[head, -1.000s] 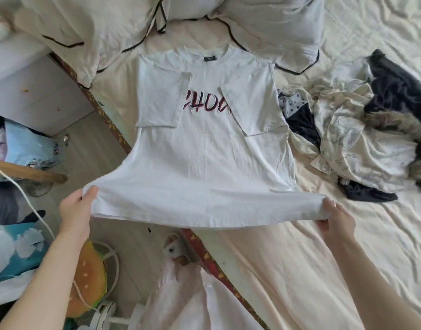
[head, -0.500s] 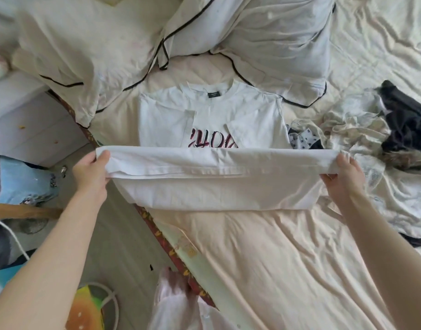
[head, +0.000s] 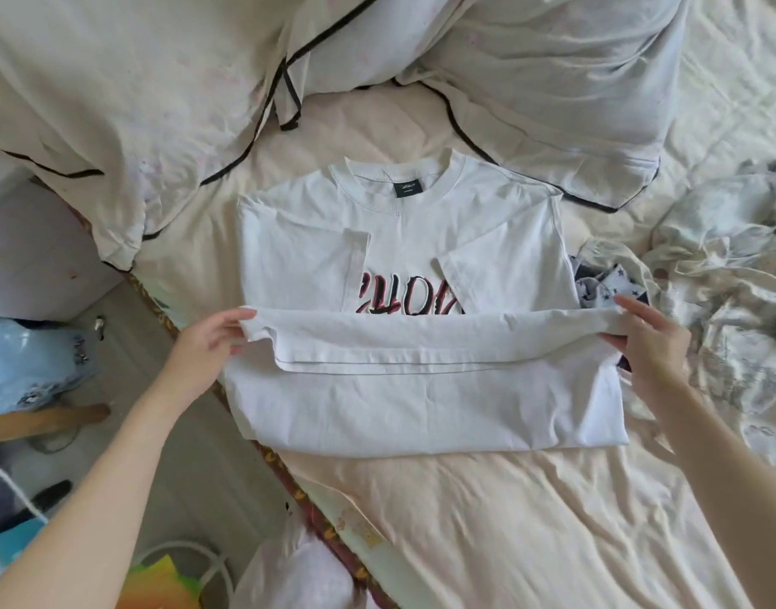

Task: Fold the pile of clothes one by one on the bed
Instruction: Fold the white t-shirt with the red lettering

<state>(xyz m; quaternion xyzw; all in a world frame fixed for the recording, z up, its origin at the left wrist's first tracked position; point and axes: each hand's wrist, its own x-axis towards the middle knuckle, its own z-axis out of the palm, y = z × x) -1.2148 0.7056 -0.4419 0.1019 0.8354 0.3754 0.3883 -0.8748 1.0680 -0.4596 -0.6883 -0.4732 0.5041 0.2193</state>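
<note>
Since a moment ago, the bottom hem of the white T-shirt (head: pixel 421 389) has been carried up and laid over the middle of the shirt, so the lower half is now folded on itself. Before, the hem was held out over the edge of the bed.

The shirt is spread flat on the cream bed sheet (head: pixel 487 534), close to the left edge of the bed. Both sleeves are folded in over the chest. The red and black letters are half hidden by the folded hem. The neck with its small dark label is turned toward the pillows (head: pixel 553 72).

The left corner of the hem is pinched by the left hand (head: pixel 206 340), between thumb and fingers. The right corner of the hem is held by the right hand (head: pixel 649 340), with the fingers laid over the cloth and the thumb under it.

The pile of clothes (head: pixel 706 292) is seen just to the right of the shirt, crumpled, with pale and dark pieces mixed. It is touched by the shirt's right side.

A wooden floor (head: pixel 192 468) is seen to the left of the bed.
</note>
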